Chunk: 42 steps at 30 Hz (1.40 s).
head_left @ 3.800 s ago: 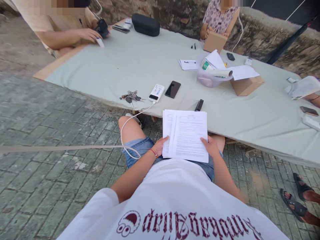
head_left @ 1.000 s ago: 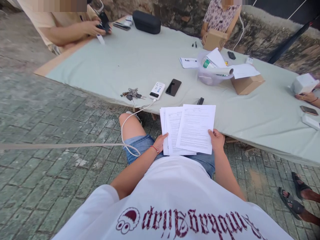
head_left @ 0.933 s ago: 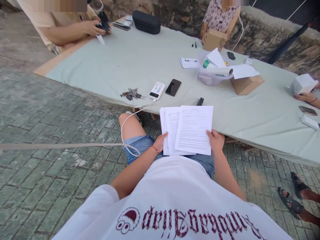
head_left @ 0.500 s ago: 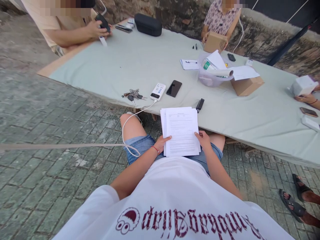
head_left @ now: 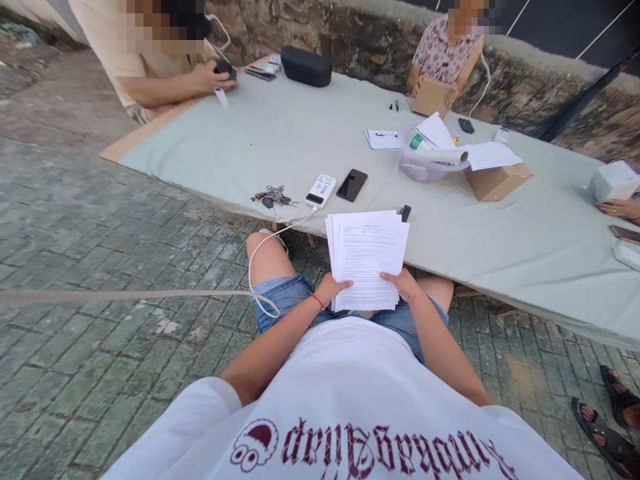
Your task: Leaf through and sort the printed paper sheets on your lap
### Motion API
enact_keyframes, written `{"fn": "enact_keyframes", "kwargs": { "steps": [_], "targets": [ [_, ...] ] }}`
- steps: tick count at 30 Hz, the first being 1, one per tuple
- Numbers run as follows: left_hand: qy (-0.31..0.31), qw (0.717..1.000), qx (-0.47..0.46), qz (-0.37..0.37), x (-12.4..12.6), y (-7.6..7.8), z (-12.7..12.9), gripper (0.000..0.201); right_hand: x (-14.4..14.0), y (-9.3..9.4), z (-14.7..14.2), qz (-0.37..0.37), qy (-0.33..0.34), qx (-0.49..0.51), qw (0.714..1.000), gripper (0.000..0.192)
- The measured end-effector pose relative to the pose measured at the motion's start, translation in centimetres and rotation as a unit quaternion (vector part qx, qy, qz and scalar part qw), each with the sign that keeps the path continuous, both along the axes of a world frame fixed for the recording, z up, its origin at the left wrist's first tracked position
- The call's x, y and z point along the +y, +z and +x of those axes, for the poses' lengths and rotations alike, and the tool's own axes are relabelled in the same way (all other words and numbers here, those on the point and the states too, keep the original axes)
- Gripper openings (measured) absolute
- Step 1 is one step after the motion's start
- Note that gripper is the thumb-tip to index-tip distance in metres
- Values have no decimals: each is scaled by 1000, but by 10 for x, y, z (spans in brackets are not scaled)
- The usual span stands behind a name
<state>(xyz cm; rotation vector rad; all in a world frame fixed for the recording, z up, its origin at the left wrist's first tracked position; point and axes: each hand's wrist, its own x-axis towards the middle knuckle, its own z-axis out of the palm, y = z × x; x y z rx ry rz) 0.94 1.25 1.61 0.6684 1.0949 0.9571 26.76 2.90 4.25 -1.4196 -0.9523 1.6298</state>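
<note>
A stack of printed white papers [head_left: 367, 257] is fanned slightly and held over my lap, at the near edge of the table [head_left: 280, 133]. My left hand [head_left: 332, 289] grips the stack's lower left edge, thumb on top. My right hand [head_left: 404, 284] grips its lower right edge. A red cord circles my left wrist. Both hands are close together, above my denim shorts.
On the grey-green cloth lie keys [head_left: 273, 197], a white power bank [head_left: 321, 190] with a cable to my lap, a black phone [head_left: 352, 185], a cardboard box [head_left: 497, 181] and a plastic tub with papers [head_left: 427, 160]. Other people sit at the far left, far side and right.
My right hand, which held one sheet apart to the right, has brought it back onto the stack. Both hands now hold the papers together, more upright, and the view has shifted slightly.
</note>
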Motion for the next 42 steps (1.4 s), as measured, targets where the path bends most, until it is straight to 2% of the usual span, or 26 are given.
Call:
{"fn": "enact_keyframes", "kwargs": {
  "steps": [4, 6, 9, 12, 15, 20, 25, 30, 32, 36, 40, 42],
  "targets": [
    [-5, 992, 45, 121, 44, 35, 13, 48, 16, 40, 13, 168, -79, -47, 982, 57],
    [0, 983, 23, 183, 73, 57, 26, 50, 29, 61, 21, 232, -115, -78, 963, 60],
    [13, 975, -30, 218, 116, 84, 47, 49, 48, 86, 32, 292, -147, -110, 939, 65],
    [10, 975, -76, 210, 145, 102, 57, 45, 61, 98, 44, 329, -140, -106, 928, 65],
    [-27, 967, -48, 247, 157, 112, 53, 49, 68, 97, 58, 324, -105, -98, 935, 64],
    [-100, 940, 51, 323, 154, 114, 41, 66, 69, 82, 75, 275, -75, -91, 954, 69],
    [-174, 923, 109, 326, 148, 111, 52, 61, 72, 77, 66, 259, -43, -111, 958, 79],
    [-163, 897, 145, 384, 156, 117, 56, 61, 78, 86, 61, 283, -37, -113, 952, 72],
    [-157, 900, 136, 383, 161, 116, 51, 64, 79, 88, 65, 283, -28, -120, 951, 74],
    [-168, 916, 142, 336, 163, 105, 41, 62, 78, 86, 71, 263, -8, -137, 955, 77],
    [-196, 902, 143, 356, 160, 95, 42, 66, 80, 82, 71, 229, 30, -161, 960, 65],
    [-194, 901, 149, 358, 160, 91, 44, 70, 82, 82, 68, 230, 28, -161, 959, 67]
  ]
}}
